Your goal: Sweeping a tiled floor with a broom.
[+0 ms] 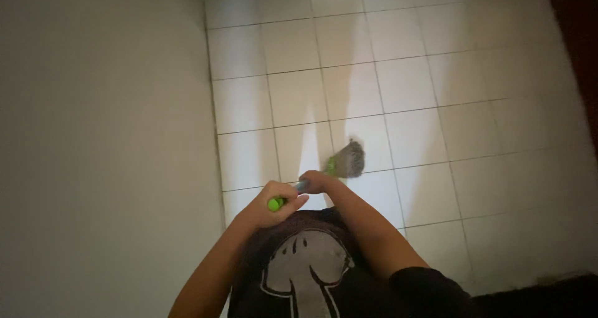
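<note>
While we look down: both hands grip long mop w/ green-capped handle (293, 193) and grey stringy head (351, 158). Left hand (274, 199) wrapped tight round handle top, near green end cap. Right hand (317, 182) closed on shaft lower down. Mop head blurred, rests on white tiled floor (411, 75), just ahead of us, near plain pale wall (99, 137).

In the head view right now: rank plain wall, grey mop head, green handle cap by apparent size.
1. Plain pale wall, fills the left third.
2. Grey stringy mop head, blurred on the tiled floor.
3. Bright green handle cap, by the left hand; nearer the camera, still smallest.
</note>
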